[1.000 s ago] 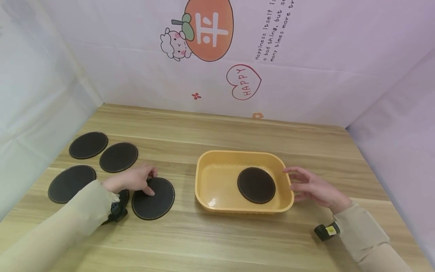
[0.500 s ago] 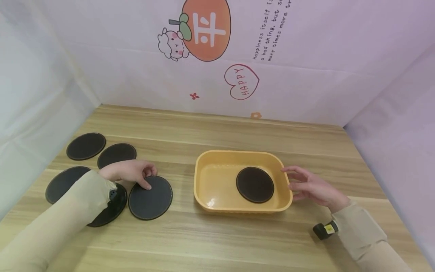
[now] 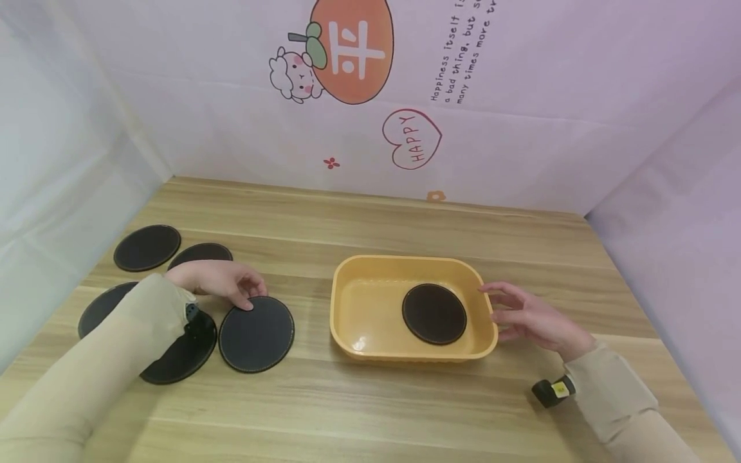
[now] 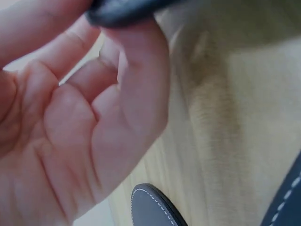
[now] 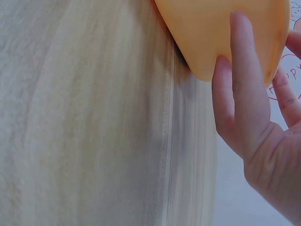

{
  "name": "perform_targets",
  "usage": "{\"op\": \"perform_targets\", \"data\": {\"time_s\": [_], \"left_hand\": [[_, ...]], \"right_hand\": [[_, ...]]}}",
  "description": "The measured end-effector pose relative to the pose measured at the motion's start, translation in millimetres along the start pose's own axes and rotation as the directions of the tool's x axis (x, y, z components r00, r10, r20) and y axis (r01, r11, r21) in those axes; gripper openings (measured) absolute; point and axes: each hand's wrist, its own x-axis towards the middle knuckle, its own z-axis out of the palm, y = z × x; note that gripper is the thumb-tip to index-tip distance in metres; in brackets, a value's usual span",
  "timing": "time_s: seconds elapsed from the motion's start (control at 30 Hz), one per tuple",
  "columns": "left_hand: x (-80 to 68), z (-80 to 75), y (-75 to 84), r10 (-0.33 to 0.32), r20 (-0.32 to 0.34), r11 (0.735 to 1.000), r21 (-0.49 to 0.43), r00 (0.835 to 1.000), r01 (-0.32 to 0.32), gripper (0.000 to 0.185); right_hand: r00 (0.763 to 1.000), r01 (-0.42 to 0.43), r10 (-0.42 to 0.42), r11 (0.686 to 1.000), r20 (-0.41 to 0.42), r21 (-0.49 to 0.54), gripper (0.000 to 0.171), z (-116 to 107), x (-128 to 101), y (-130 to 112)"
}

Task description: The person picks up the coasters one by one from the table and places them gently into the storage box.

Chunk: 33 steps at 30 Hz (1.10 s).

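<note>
My left hand (image 3: 220, 283) pinches the upper edge of a round black coaster (image 3: 256, 337) between thumb and fingers. In the left wrist view that coaster (image 4: 127, 12) shows as a dark edge at the top, with the thumb and a fingertip meeting at it. My right hand (image 3: 535, 318) rests with spread, fairly straight fingers against the right end of a yellow plastic basket (image 3: 361, 321). Its fingers lie along the basket's outer wall (image 5: 202, 37) in the right wrist view. One black coaster (image 3: 434, 314) lies flat inside the basket, toward its right side.
More black coasters lie on the wooden table (image 3: 370, 411) at the left: one far back (image 3: 147, 247), others partly covered by my left hand and sleeve (image 3: 133, 328). White stitching runs round a coaster (image 4: 150, 207) below the hand. A printed cloth (image 3: 509, 148) hangs behind.
My left hand has shifted slightly up and back, from lying over the coaster to pinching its upper edge. The right hand and basket have stayed put.
</note>
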Motion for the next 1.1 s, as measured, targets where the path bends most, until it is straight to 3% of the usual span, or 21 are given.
{"op": "perform_targets", "data": {"time_s": [0.1,0.2,0.47,0.6,0.8,0.93,1.1], "left_hand": [[-1.1,-2.6,1.7,-0.015,0.031,0.998,-0.059,0.999,0.016,0.028],[-2.9,-3.0,0.8,0.0,0.023,0.995,-0.099,1.0,0.002,0.031],[-7.0,-4.1,-1.0,0.013,-0.075,0.986,-0.165,0.997,-0.025,0.039],[-8.7,-7.6,0.4,0.067,-0.158,0.972,-0.214,0.985,-0.1,0.039],[-9.1,-8.8,5.6,0.162,-0.255,0.915,-0.323,0.953,-0.242,0.02],[-6.8,-5.8,14.3,0.151,-0.319,0.854,-0.435,0.936,-0.286,0.018],[-0.8,-1.7,31.2,0.129,-0.383,0.803,-0.5,0.915,-0.323,0.023]], "right_hand": [[1.0,0.004,-0.004,1.0,0.003,0.002,0.04,0,-1,-1],[1.0,0.006,-0.006,1.0,0.006,0.004,0.04,0,0,-1],[0.999,0.026,-0.027,0.999,0.031,0.033,0.041,-2,1,0],[0.999,0.024,-0.025,0.999,0.029,0.032,0.041,-2,1,1],[1.0,0.011,-0.011,1.0,0.019,0.011,0.041,-2,2,1],[1.0,0.014,-0.014,1.0,0.026,0.016,0.042,-3,2,1],[0.999,0.018,-0.019,0.999,0.037,0.035,0.042,-5,0,3]]}}
